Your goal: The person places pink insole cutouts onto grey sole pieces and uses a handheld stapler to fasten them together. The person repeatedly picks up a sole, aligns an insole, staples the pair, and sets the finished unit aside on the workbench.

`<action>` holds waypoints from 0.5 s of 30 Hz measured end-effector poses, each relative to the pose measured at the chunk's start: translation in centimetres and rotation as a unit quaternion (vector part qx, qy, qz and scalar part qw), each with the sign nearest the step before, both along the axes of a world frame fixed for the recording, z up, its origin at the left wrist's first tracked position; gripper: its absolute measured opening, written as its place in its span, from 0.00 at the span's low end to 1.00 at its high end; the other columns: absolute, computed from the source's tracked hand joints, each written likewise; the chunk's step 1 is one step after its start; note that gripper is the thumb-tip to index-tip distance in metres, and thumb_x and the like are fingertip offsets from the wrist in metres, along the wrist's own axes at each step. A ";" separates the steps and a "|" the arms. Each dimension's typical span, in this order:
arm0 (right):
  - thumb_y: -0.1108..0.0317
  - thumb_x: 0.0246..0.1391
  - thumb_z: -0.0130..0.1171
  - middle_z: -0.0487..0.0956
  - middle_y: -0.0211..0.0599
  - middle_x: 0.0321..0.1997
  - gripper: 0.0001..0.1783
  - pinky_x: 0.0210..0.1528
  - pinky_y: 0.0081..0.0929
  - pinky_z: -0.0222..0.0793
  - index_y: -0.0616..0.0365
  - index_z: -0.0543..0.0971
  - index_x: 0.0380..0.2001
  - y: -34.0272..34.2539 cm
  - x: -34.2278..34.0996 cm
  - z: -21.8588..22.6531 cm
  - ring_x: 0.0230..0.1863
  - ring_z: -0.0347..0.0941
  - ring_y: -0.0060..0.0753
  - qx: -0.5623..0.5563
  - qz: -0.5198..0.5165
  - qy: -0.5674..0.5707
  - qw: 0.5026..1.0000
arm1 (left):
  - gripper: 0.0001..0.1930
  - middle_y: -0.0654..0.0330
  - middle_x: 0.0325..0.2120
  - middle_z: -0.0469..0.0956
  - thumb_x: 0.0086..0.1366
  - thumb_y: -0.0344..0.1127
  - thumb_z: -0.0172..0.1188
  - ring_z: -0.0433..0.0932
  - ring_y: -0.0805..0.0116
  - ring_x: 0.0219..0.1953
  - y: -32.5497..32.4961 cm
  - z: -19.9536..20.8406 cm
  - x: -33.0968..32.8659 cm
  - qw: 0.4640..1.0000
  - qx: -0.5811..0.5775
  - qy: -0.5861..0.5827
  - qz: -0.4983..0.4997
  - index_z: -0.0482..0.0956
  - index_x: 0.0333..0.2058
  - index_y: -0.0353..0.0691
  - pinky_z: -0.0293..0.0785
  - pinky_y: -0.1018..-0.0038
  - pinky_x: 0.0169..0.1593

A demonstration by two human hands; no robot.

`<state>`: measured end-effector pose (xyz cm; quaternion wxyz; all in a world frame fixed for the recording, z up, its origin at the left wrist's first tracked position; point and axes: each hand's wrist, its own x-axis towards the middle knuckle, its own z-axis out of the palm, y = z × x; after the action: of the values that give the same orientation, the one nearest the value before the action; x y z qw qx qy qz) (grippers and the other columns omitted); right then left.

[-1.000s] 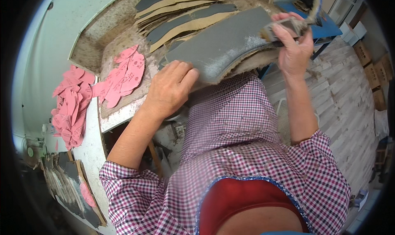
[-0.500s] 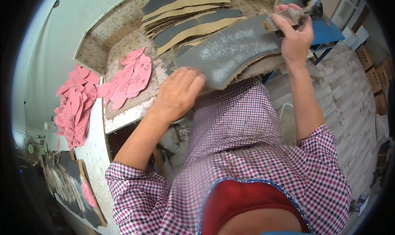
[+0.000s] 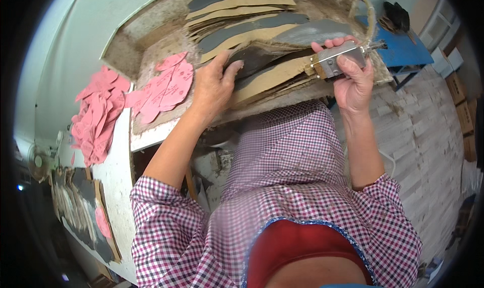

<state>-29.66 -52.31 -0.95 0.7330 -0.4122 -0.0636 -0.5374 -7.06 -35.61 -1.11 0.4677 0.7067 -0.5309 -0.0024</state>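
My left hand pinches the near left edge of a dark grey sheet, between thumb and fingers. The sheet is lifted and bent; its far right part shows a whitish, shiny smear. Beneath it lies a stack of curved tan-and-grey pieces at the table's near edge. My right hand is closed round a metal block-shaped tool, thumb across its face. Brownish bristles sit on the tool's left end, just over the right end of the stack.
More tan-and-grey pieces lie in overlapping rows at the back. Pink printed cut-outs lie on the table, with a larger heap to the left. A hose curves behind my right hand. A blue table stands right.
The smeared grey sheet has been lifted off the near stack and shifted away, uncovering tan pieces. My left hand now grips its edge. The tool has come down and slightly left.
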 end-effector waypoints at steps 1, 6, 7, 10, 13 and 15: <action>0.84 0.49 0.60 0.77 0.47 0.46 0.23 0.59 0.60 0.71 0.66 0.71 0.50 0.5 1.2 0.2 0.51 0.75 0.45 0.008 0.025 0.001 1.000 | 0.12 0.46 0.27 0.80 0.65 0.33 0.59 0.80 0.53 0.29 0.3 -0.5 1.0 1.000 -0.004 0.017 0.009 0.77 0.47 0.40 0.75 0.66 0.35; 0.84 0.47 0.56 0.76 0.52 0.47 0.25 0.61 0.68 0.65 0.69 0.68 0.52 0.9 2.3 -1.6 0.52 0.73 0.50 0.028 -0.026 0.100 0.994 | 0.07 0.62 0.30 0.80 0.65 0.27 0.58 0.73 0.76 0.33 2.7 1.2 2.3 0.955 -0.239 0.168 0.052 0.80 0.40 0.32 0.71 0.76 0.40; 0.84 0.48 0.56 0.76 0.53 0.47 0.25 0.61 0.69 0.64 0.69 0.68 0.52 -0.4 1.6 -3.1 0.53 0.73 0.50 0.035 -0.040 0.110 0.992 | 0.09 0.62 0.32 0.80 0.64 0.26 0.59 0.74 0.76 0.35 4.4 1.2 3.2 0.949 -0.258 0.169 0.062 0.80 0.43 0.33 0.72 0.76 0.42; 0.83 0.53 0.52 0.76 0.50 0.52 0.22 0.69 0.72 0.51 0.68 0.68 0.54 -3.7 -0.3 -5.7 0.60 0.69 0.49 0.102 0.043 0.067 0.992 | 0.12 0.62 0.36 0.81 0.64 0.25 0.59 0.75 0.75 0.38 13.0 3.1 5.0 0.933 -0.322 0.080 0.139 0.79 0.47 0.34 0.71 0.77 0.46; 0.80 0.59 0.47 0.75 0.49 0.55 0.19 0.73 0.67 0.45 0.70 0.68 0.55 -6.1 -0.4 -7.1 0.62 0.68 0.47 0.065 0.090 0.038 0.993 | 0.14 0.63 0.42 0.80 0.66 0.25 0.59 0.76 0.75 0.43 25.5 3.3 6.7 0.892 -0.379 0.083 0.231 0.79 0.50 0.34 0.72 0.76 0.50; 0.79 0.61 0.46 0.74 0.51 0.56 0.19 0.74 0.66 0.44 0.72 0.67 0.55 -7.2 -0.8 -7.1 0.62 0.67 0.48 0.100 0.084 0.034 0.991 | 0.14 0.62 0.43 0.79 0.66 0.26 0.58 0.76 0.74 0.43 34.8 4.0 5.4 0.861 -0.370 0.040 0.348 0.77 0.50 0.32 0.72 0.75 0.49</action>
<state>-30.42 -59.47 -8.09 0.8148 -0.3483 -0.0193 -0.4630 -1.67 -0.81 2.93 0.6860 0.6199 -0.1930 0.3285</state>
